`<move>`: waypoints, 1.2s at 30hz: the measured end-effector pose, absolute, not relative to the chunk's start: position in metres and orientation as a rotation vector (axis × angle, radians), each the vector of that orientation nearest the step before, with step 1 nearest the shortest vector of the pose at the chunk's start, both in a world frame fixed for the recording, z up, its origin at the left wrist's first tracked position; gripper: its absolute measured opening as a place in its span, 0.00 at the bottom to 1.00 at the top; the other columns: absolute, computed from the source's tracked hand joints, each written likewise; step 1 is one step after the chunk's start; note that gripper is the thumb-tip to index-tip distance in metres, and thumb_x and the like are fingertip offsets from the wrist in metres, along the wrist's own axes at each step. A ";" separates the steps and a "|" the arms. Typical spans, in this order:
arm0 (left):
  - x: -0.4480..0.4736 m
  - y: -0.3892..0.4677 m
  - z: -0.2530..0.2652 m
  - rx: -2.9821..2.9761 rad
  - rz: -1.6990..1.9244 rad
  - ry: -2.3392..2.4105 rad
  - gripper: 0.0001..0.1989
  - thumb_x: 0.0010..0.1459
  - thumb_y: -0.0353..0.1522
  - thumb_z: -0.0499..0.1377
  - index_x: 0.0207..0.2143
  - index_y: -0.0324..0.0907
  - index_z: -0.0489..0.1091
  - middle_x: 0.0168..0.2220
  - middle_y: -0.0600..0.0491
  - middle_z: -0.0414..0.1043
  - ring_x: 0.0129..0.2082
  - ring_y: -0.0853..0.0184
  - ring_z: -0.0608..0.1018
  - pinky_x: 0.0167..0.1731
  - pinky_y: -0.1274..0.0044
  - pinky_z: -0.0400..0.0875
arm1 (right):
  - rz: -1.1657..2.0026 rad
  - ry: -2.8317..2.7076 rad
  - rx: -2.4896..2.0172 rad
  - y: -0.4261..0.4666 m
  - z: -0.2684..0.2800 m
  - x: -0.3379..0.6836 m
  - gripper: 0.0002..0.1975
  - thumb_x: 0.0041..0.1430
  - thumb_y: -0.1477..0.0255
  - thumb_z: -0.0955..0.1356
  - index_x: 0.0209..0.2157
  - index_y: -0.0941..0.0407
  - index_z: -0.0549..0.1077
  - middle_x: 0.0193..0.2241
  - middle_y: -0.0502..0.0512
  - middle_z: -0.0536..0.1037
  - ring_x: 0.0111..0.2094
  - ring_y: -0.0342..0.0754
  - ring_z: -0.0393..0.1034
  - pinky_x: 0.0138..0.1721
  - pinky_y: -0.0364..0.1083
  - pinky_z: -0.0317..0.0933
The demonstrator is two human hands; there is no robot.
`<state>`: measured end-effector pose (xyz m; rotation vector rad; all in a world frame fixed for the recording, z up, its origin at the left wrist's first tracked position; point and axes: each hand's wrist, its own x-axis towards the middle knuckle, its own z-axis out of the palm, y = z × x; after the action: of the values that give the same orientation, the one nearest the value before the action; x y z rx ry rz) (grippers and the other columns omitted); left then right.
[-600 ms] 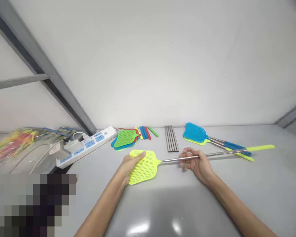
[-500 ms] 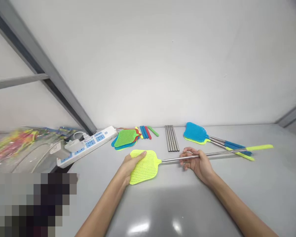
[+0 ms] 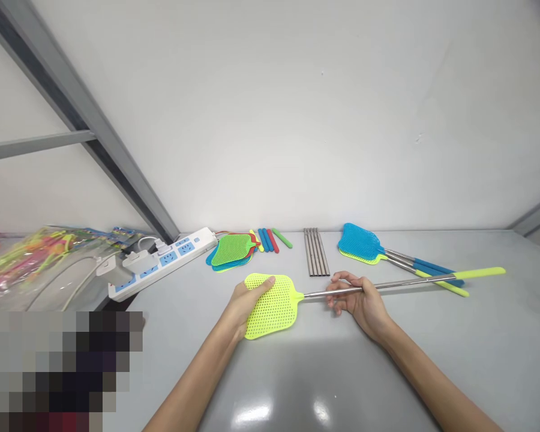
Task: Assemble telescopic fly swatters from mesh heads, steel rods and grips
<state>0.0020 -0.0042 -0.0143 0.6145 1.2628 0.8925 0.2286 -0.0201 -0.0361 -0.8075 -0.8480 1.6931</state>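
A yellow fly swatter (image 3: 274, 309) with a long metal rod and a yellow grip spans the space before me, held above the table. My left hand (image 3: 247, 303) pinches the left edge of its perforated head, thumb on top and the other fingers mostly hidden beneath. Around the middle of the rod, my right hand (image 3: 357, 300) holds it with loosely curled fingers. The grip end passes over other fly swatters, two with blue grips and one with a yellow grip, whose blue head (image 3: 361, 241) lies uppermost on the pile at the right.
Several metal rods (image 3: 316, 252) lie side by side near the wall. Left of them are coloured grips (image 3: 273, 241) and a stack of loose swatter heads (image 3: 231, 249). A white power strip (image 3: 162, 264) with plugs and cables stands farther left, beside plastic-wrapped colourful items (image 3: 49, 255).
The view has shifted slightly. Both hands keep their hold on the fly swatter, and its head has moved a little to the right.
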 end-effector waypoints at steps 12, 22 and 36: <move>0.009 -0.010 -0.019 0.615 0.922 1.228 0.19 0.39 0.38 0.63 0.33 0.35 0.68 0.32 0.41 0.74 0.29 0.58 0.76 0.30 0.69 0.71 | 1.721 -0.860 -0.822 -0.024 -0.036 0.224 0.14 0.49 0.70 0.52 0.33 0.57 0.64 0.20 0.56 0.72 0.19 0.49 0.65 0.18 0.45 0.55; 0.011 -0.010 -0.018 0.614 0.892 1.192 0.19 0.40 0.38 0.62 0.34 0.35 0.68 0.32 0.41 0.73 0.30 0.58 0.76 0.30 0.69 0.71 | 1.753 -0.810 -0.845 -0.028 -0.033 0.219 0.23 0.51 0.69 0.51 0.45 0.60 0.63 0.04 0.46 0.58 0.07 0.41 0.46 0.11 0.39 0.44; 0.013 -0.013 -0.005 0.714 0.959 1.128 0.17 0.43 0.39 0.60 0.33 0.37 0.68 0.30 0.45 0.74 0.28 0.61 0.76 0.27 0.73 0.71 | 1.522 -0.688 -0.858 -0.019 -0.025 0.225 0.13 0.51 0.69 0.60 0.33 0.60 0.71 0.18 0.50 0.65 0.19 0.42 0.59 0.21 0.41 0.57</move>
<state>0.0132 -0.0132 -0.0049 0.7143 1.1283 0.9592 0.2248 -0.0186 -0.0251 -0.8583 -0.6885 1.5216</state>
